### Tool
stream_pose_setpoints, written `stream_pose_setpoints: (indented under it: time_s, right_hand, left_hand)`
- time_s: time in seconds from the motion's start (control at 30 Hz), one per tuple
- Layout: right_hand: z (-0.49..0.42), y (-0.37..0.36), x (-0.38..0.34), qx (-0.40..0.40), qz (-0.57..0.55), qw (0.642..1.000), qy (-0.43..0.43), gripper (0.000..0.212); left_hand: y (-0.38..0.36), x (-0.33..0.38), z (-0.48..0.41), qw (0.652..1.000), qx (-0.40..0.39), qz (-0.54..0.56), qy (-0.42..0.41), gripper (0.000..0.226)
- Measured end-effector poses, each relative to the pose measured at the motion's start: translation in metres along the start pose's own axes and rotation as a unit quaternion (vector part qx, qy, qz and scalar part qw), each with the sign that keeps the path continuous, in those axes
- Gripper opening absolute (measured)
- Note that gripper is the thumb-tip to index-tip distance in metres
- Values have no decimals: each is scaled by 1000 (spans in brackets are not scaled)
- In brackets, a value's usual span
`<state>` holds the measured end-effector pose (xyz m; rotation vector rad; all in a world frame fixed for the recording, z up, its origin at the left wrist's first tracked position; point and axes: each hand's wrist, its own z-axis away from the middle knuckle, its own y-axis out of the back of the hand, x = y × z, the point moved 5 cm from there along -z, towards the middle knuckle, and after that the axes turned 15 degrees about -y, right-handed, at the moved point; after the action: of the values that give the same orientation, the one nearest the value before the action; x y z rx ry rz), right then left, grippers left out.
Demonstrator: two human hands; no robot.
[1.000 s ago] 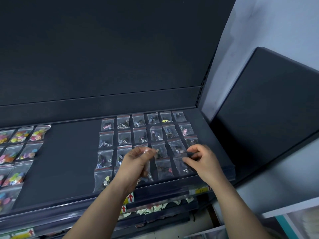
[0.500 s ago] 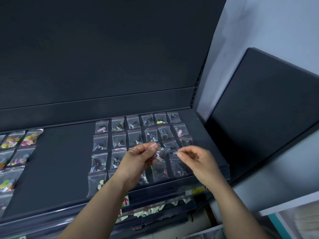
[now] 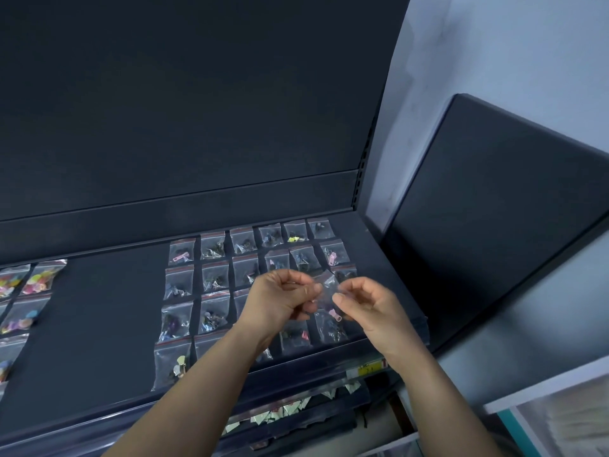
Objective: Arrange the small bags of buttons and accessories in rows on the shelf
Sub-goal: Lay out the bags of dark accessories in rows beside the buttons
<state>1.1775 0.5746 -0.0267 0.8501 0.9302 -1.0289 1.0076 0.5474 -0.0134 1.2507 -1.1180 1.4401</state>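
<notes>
Small clear bag (image 3: 328, 285): held at centre frame, above the shelf (image 3: 99, 308), pinched between the fingertips of left hand (image 3: 280, 300) and right hand (image 3: 370, 306), both with fingers curled. Contents unclear. Bags of dark accessories (image 3: 214, 275): laid flat in rows on the shelf, centre frame, partly hidden by the hands. Bags of coloured buttons (image 3: 41, 278): rows at left edge, well apart from the accessories.

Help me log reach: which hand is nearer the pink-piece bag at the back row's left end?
Left. The left hand is right of and in front of that pink-piece bag; the right hand is farther right. Both pinch a small clear bag between them.
</notes>
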Motion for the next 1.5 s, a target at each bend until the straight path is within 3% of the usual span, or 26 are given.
stream_pose_setpoints:
  time_s: [0.13,0.27,0.43,0.53,0.63,0.87,1.03,1.2,1.5]
  right_hand:
    - [-4,16,7,120,16,993,12,3]
    - [-6,34,21,231,80,970,-11,5]
    - [-11,35,33,268,183,945,-30,10]
    - [-12,36,34,286,245,926,-12,10]
    - [-14,35,35,273,254,928,21,27]
    - [-15,29,42,217,382,896,67,30]
    - [-13,29,39,213,387,893,91,30]
    - [-8,22,36,186,387,897,104,43]
    - [-10,21,36,166,420,888,84,37]
  left_hand:
    - [0,-2,-14,997,-7,-60,-38,3]
    - [12,-13,-31,958,-12,-268,-99,12]
    - [8,-23,-49,848,-84,-502,-147,30]
    - [4,-26,-56,824,-107,-537,-144,35]
    - [0,-30,-60,802,-138,-564,-136,37]
    - [-2,-34,-63,805,-159,-554,-143,35]
    - [-1,-34,-62,811,-157,-544,-147,37]
    - [0,-26,-41,835,-117,-500,-197,36]
    - [-10,-38,-10,807,-158,-531,-205,38]
